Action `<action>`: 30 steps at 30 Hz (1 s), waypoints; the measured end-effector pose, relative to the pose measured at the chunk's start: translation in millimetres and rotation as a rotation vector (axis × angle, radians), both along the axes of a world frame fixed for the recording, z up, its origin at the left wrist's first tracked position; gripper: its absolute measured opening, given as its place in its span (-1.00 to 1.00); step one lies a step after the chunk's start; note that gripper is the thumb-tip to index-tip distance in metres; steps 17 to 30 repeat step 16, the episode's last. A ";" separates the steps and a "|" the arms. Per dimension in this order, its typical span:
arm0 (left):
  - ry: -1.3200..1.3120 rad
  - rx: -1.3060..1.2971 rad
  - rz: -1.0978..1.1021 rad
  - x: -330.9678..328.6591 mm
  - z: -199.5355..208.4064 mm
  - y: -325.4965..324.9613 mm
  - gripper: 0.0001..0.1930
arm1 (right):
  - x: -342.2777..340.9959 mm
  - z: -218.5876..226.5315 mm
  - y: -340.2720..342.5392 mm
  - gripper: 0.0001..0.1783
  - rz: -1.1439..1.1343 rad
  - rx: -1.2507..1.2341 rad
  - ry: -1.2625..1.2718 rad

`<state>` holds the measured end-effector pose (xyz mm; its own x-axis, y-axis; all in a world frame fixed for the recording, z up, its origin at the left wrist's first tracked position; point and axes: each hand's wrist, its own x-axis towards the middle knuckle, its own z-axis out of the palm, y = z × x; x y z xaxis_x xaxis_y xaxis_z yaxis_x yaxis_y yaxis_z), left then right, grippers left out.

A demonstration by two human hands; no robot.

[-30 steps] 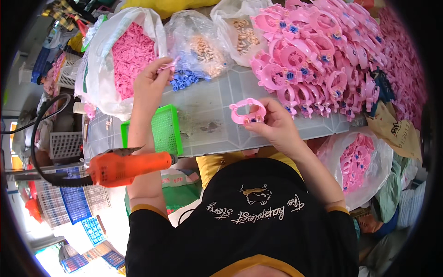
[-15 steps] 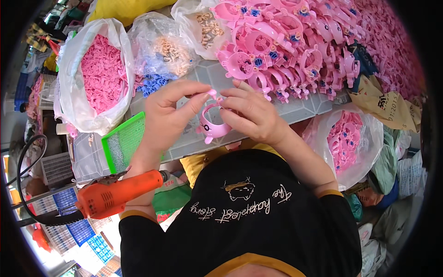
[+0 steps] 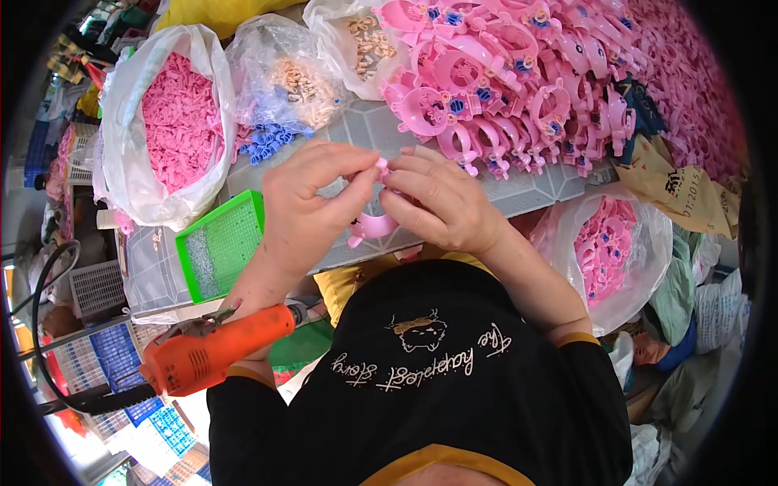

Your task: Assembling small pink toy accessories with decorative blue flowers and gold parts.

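Note:
My left hand is closed in a pinch on a small pink plastic piece. Opposite it, my right hand is curled round a pink ring-shaped plastic part with a printed eye and small ear-like knobs. The small piece is up against the top of the ring part, but my fingers hide the joint. Both hands are together above the near edge of the grey table. Below my left forearm hangs an orange electric screwdriver, touched by neither hand.
A green tray of small metal bits lies left of my hands. Bags of pink pieces and beige pieces, plus loose blue pieces, stand behind. Pink ring parts are heaped far right; another bag sits nearer.
My hands have drawn closer, bringing the small pink piece against the ring part. The ring is now more covered by my fingers. The hanging screwdriver has shifted slightly right in view.

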<state>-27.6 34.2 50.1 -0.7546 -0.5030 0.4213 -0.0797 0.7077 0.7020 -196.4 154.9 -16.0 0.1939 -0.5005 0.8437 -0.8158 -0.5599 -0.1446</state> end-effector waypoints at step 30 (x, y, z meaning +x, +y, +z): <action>-0.175 -0.096 0.465 24.9 -2.6 -65.2 -0.70 | 24.4 11.1 0.2 -0.48 0.156 0.659 -0.658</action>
